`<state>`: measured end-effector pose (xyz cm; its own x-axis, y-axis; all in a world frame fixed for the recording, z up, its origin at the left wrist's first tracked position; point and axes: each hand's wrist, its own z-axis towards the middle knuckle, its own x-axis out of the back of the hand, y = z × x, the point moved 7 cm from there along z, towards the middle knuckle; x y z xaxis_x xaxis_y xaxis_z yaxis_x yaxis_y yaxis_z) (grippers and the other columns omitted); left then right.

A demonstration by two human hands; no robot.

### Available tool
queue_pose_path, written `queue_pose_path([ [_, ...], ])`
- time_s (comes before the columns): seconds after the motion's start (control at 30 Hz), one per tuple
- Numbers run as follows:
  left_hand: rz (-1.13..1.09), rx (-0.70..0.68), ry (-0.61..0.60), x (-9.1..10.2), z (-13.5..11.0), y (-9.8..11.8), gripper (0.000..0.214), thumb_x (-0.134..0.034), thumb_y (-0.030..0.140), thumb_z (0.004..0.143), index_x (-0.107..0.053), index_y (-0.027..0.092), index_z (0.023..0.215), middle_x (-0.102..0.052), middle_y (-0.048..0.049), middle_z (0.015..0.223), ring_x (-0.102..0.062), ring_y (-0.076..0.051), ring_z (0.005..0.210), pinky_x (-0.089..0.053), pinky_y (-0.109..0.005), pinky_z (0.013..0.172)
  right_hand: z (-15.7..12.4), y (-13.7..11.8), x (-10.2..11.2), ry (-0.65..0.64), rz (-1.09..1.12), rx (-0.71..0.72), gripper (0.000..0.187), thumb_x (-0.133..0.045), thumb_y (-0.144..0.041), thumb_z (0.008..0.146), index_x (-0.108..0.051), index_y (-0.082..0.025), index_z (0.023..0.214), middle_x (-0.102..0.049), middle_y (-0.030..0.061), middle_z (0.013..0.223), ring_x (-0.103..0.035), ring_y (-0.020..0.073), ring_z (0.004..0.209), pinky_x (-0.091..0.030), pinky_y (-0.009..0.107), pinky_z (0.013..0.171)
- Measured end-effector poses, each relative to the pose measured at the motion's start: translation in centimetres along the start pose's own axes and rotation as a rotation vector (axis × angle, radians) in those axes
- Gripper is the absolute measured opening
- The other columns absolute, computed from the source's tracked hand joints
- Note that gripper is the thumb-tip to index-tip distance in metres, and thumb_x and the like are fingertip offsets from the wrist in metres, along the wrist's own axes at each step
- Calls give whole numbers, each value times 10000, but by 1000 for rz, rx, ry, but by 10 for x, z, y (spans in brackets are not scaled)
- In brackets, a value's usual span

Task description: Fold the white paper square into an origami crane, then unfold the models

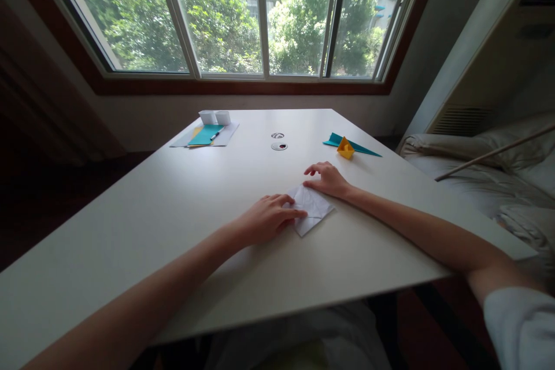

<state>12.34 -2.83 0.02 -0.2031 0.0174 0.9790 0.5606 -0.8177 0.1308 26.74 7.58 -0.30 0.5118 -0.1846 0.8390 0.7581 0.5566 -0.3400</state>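
Observation:
A folded piece of white paper (313, 208) lies on the white table (173, 214) in front of me. My left hand (266, 218) rests on its left side, fingers curled and pressing down on the paper. My right hand (327, 178) sits at the paper's far right corner, fingers spread and fingertips pressing on the paper and the table.
A small yellow folded paper shape (346, 148) sits on a teal folded paper (353, 145) at the right rear. At the left rear lie teal and white sheets (206, 134) with a pen and two small white boxes (214, 117). A cable hole (279, 145) is mid-table. A bed with bedding (489, 173) stands to the right.

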Motion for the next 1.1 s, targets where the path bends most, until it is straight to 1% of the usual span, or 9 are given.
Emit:
queue_pose_path([
  [0.13, 1, -14, 2, 2, 0, 2, 353, -385, 229, 902, -538, 365, 1188, -527, -67, 1163, -535, -209, 989, -412, -363, 857, -4, -13, 8, -13, -114, 101, 311, -667, -409, 699, -632, -245, 961, -622, 48, 968, -512, 238, 929, -370, 384, 823],
  [0.27, 1, -15, 2, 3, 0, 3, 356, -389, 220, 899, -535, 363, 1190, -528, -66, 1153, -532, -206, 980, -412, -355, 850, -9, -17, 12, -80, -159, 133, 404, -669, -459, 683, -606, -269, 1034, -591, 56, 1060, -506, 256, 965, -359, 423, 859],
  [0.5, -9, 4, -2, 1, -1, 1, 349, -408, 241, 893, -531, 382, 1188, -520, -57, 1160, -526, -209, 974, -412, -366, 855, -18, -22, 13, -207, -130, 163, 490, -641, -527, 675, -569, -298, 1103, -556, 62, 1113, -503, 268, 998, -376, 453, 856],
  [0.73, -5, 12, -2, 1, -1, 0, 350, -408, 250, 895, -525, 392, 1192, -515, -53, 1164, -512, -210, 997, -405, -358, 868, -26, -30, 12, -393, -61, 197, 692, -638, -592, 631, -461, -313, 1239, -502, 76, 1215, -451, 297, 1100, -329, 500, 927],
  [0.87, 6, -13, -2, 3, -2, 1, 361, -410, 242, 895, -511, 395, 1206, -522, -50, 1145, -513, -207, 985, -407, -349, 856, -31, -36, 12, -426, -12, 243, 751, -649, -602, 609, -428, -319, 1269, -480, 73, 1240, -428, 298, 1126, -303, 496, 960],
  [0.93, 13, -23, -3, 4, -2, 1, 365, -420, 242, 891, -506, 393, 1212, -524, -51, 1131, -517, -204, 974, -407, -342, 850, -32, -40, 12, -414, 1, 279, 756, -652, -592, 614, -423, -308, 1277, -483, 76, 1237, -433, 289, 1118, -315, 484, 956],
  [1.0, 25, -23, -7, 5, -3, 0, 359, -431, 255, 887, -506, 394, 1210, -529, -51, 1110, -524, -202, 955, -413, -337, 836, -33, -44, 14, -382, -9, 333, 716, -647, -570, 640, -444, -284, 1265, -501, 83, 1214, -443, 276, 1100, -339, 461, 940],
  [1.03, 35, -16, -7, 5, -3, -1, 354, -433, 266, 887, -507, 396, 1208, -529, -52, 1105, -527, -202, 947, -417, -339, 829, -34, -46, 15, -360, -22, 368, 658, -638, -549, 667, -474, -270, 1240, -515, 86, 1193, -453, 266, 1082, -355, 445, 927],
  [1.1, 74, 10, -1, 6, -4, -4, 342, -424, 293, 891, -507, 395, 1207, -513, -62, 1136, -529, -213, 960, -421, -358, 826, -36, -53, 18, -315, -61, 449, 467, -595, -478, 748, -551, -249, 1152, -547, 86, 1137, -480, 238, 1030, -381, 407, 896],
])
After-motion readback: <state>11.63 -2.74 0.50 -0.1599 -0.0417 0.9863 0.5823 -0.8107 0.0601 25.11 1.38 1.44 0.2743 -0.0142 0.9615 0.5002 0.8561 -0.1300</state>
